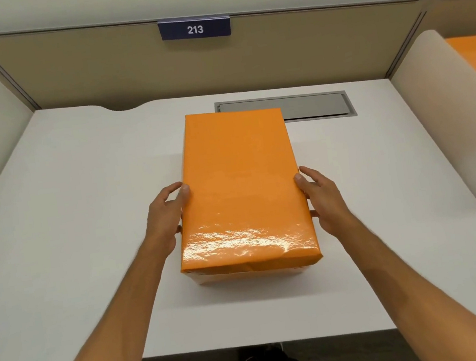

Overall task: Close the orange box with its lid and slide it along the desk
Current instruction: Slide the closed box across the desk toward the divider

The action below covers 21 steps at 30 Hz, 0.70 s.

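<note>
While the head view shows the glossy orange paper-wrapped rectangular lid (242,186) sitting over the box, only a pale sliver of the box's base (243,276) shows at its 6 o'clock edge, so full seating is a guess. It stands mid-way across the flat white desk (71,232), its far corner overlapping the grey recessed cable hatch (316,106) at 1 o'clock. The left hand (164,217) clamps the lid's 9 o'clock side, the right hand (322,199) its 3 o'clock side, thumbs on top. Risks, as I judge them: the slick wrap lets fingers slip, an uneven push skews the lid off, or the box catches the hatch rim.
</note>
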Available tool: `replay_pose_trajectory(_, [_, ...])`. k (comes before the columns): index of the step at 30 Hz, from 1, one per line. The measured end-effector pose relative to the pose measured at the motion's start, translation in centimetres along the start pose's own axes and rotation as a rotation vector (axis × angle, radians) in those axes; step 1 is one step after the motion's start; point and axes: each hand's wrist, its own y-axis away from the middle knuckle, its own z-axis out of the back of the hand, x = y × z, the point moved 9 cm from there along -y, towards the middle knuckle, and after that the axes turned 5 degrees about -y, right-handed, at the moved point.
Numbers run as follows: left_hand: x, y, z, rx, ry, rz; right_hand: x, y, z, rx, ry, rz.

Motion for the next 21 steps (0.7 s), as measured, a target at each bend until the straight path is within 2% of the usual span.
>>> replay_pose_trajectory(5, [0.5,1.2,-1.0,0.124,-0.013,0.035,-0.5,0.3,-0.7,0.076,-0.045,-0.016])
replay_pose_trajectory(10, [0.2,1.0,-0.5,0.079,0.05,0.036,0.9,0.1,-2.3,0.185,-0.084,0.052])
replay_pose_trajectory(21, [-4.0,-0.6,6.5,-0.069,0.069,-0.035,6.2,-3.0,-9.6,0.316,0.073,0.198])
